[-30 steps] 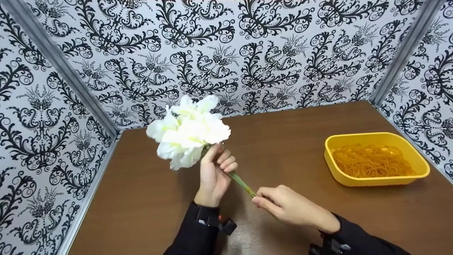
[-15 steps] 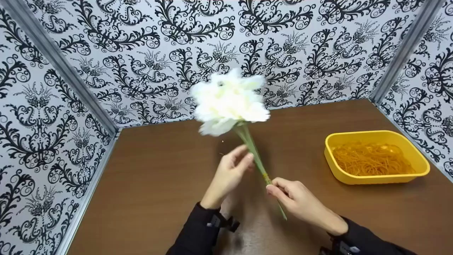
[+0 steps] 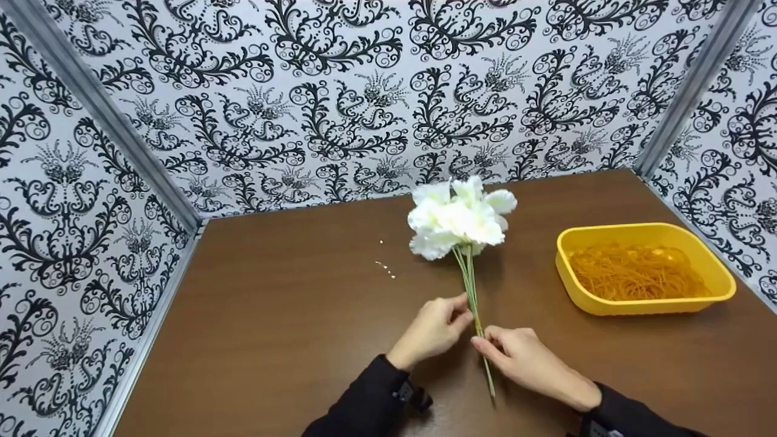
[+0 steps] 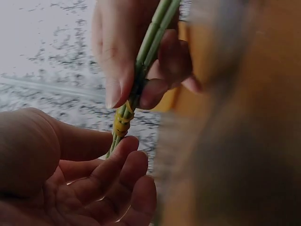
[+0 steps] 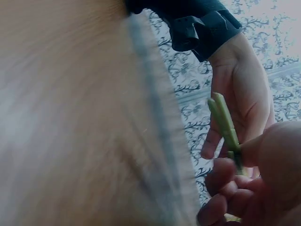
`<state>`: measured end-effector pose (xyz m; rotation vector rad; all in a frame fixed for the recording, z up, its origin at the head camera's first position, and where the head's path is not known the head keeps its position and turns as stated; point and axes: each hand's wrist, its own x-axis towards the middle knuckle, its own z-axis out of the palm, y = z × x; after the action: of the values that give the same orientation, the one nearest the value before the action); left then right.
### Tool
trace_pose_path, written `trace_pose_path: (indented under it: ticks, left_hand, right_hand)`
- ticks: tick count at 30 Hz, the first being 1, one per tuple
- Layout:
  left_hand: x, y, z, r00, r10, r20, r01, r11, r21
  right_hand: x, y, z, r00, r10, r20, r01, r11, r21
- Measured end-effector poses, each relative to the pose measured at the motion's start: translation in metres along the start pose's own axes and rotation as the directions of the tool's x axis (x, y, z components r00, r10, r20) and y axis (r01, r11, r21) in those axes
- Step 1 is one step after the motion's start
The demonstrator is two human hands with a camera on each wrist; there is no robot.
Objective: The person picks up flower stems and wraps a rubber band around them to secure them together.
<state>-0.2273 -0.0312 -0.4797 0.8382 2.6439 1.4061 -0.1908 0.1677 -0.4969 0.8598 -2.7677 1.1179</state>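
A bunch of white artificial flowers (image 3: 458,221) leans away from me over the table, blooms at the far end. My right hand (image 3: 525,361) pinches its green stems (image 4: 153,40) between thumb and fingers, just below a yellow rubber band (image 4: 122,123) wound tightly round them. Above that band, my left hand (image 3: 434,328) has thumb and index finger at the stems, pinching them from the left, with its other fingers loosely curled in the left wrist view. In the right wrist view the cut stem ends (image 5: 218,106) stick out past the right fingers.
A yellow plastic tub (image 3: 646,308) holding a heap of loose rubber bands (image 3: 637,273) stands on the right of the brown table (image 3: 273,315). Small white specks (image 3: 385,268) lie left of the flowers. Patterned wall panels (image 3: 340,97) enclose the back and sides.
The bouquet has swung from the left to the right, turning more upright and then lower. My left hand left the stems near the blooms and came back to them just above the rubber band.
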Motion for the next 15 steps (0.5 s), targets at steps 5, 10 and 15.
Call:
trace_pose_path:
  ticks: [5,10,15]
  left_hand:
    - [0.0,-0.005,0.012,0.998,-0.055,0.009,0.054,0.998,0.035]
    - [0.0,-0.011,0.02,0.997,-0.069,-0.047,0.073,0.993,0.095]
    - [-0.001,-0.013,0.023,0.994,-0.084,-0.068,0.092,0.987,0.129]
  right_hand:
    - [-0.002,0.007,0.003,0.996,0.05,0.079,-0.037,0.986,-0.16]
    - [-0.005,0.009,0.003,0.985,0.051,0.165,-0.012,0.973,-0.23]
    - [-0.007,0.006,0.002,0.978,0.024,0.209,0.038,0.958,-0.285]
